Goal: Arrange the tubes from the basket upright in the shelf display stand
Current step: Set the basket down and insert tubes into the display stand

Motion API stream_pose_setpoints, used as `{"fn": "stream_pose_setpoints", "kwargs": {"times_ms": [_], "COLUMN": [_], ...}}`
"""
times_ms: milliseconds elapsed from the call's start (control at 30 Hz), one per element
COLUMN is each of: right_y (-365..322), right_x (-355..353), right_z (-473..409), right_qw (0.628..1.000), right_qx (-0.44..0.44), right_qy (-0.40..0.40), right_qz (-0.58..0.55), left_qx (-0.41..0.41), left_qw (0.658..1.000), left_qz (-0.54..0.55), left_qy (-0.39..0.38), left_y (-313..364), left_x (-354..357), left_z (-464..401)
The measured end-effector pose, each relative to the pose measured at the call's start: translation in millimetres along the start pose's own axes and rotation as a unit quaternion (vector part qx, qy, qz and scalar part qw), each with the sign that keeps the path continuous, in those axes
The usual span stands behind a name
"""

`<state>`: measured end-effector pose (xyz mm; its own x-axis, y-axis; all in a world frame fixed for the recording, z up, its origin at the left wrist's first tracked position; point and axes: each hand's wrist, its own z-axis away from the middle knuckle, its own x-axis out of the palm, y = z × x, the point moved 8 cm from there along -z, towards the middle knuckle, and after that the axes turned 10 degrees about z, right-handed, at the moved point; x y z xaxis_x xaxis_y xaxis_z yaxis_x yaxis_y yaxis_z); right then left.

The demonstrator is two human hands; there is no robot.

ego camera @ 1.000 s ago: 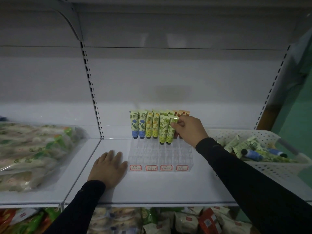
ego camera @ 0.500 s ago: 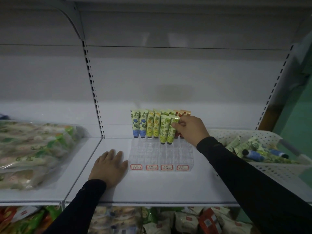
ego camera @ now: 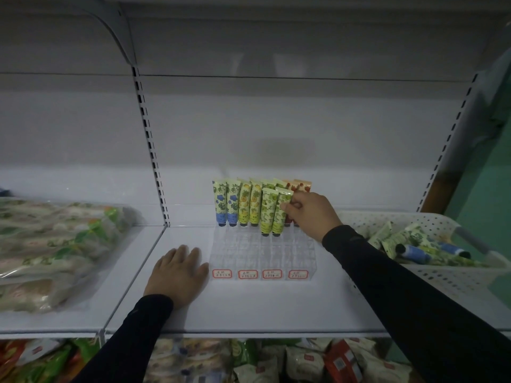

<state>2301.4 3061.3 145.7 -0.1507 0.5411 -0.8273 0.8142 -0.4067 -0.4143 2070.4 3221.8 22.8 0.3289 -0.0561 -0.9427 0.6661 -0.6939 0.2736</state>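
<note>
Ten tubes stand cap-down in the clear display stand [ego camera: 262, 255], which sits on the white shelf [ego camera: 249, 308].
- Back row, left to right: two blue-flowered tubes [ego camera: 226, 203], two yellow pineapple tubes [ego camera: 250, 204], two green tubes largely hidden behind the second row, two orange tubes [ego camera: 300, 185] partly hidden by the hand.
- Second row: two green tubes; the left one [ego camera: 267, 211] stands free; the right green tube [ego camera: 282, 214] leans slightly and is pinched near its top by the right hand [ego camera: 312, 214], thumb and fingertips curled around its edge.
- Front compartments of the stand: see-through, with four red-bordered labels [ego camera: 260, 274] along the front edge.

White perforated basket [ego camera: 442, 280], at the right end of the shelf: a loose heap of lying tubes [ego camera: 414, 247], green and blue patterns visible.

Left hand [ego camera: 177, 275]: flat on the shelf, palm down, fingers straight and close together, just beside the stand's left front corner.

Left shelf bay: clear packets of goods [ego camera: 55, 252], stacked flat.

Lower shelf: assorted bagged snacks [ego camera: 276, 360], contents unreadable.
</note>
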Motion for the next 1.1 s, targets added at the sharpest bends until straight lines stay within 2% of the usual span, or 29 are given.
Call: {"fn": "stream_pose_setpoints", "kwargs": {"times_ms": [267, 433, 500, 533, 633, 733, 933, 1100], "right_y": [5.5, 3.8, -6.6, -15.9, -40.3, -45.5, -41.2, -37.4], "right_x": [-3.9, -36.7, -50.3, -52.2, -36.6, -22.4, -23.2, -23.4], "right_z": [4.4, 12.1, 16.1, 15.5, 6.5, -0.9, -3.3, -2.4], "right_qw": [0.998, 0.987, 0.981, 0.983, 0.992, 0.994, 0.996, 0.997], "right_qx": [0.028, 0.063, 0.031, 0.000, -0.073, -0.077, -0.041, -0.025], "right_qy": [0.000, 0.112, 0.167, 0.170, 0.100, 0.060, 0.073, 0.076], "right_qz": [-0.055, -0.097, -0.089, -0.069, 0.009, 0.058, 0.039, 0.012], "left_qx": [0.000, 0.009, 0.008, 0.010, 0.011, 0.024, 0.011, 0.014], "left_qw": [1.000, 1.000, 1.000, 1.000, 1.000, 0.999, 1.000, 1.000], "left_qz": [0.000, 0.003, 0.004, -0.001, -0.005, -0.021, -0.012, 0.013], "left_qy": [-0.001, 0.005, 0.008, 0.010, 0.006, 0.000, -0.014, 0.007], "left_y": [-2.2, -2.4, -3.1, -3.2, -5.6, -5.8, -10.0, -5.7], "left_x": [0.8, 0.8, 1.9, 2.8, 5.4, 7.8, 9.7, 4.8], "left_z": [0.0, -0.8, -1.7, -2.1, -2.8, -3.9, -5.4, -4.2]}}
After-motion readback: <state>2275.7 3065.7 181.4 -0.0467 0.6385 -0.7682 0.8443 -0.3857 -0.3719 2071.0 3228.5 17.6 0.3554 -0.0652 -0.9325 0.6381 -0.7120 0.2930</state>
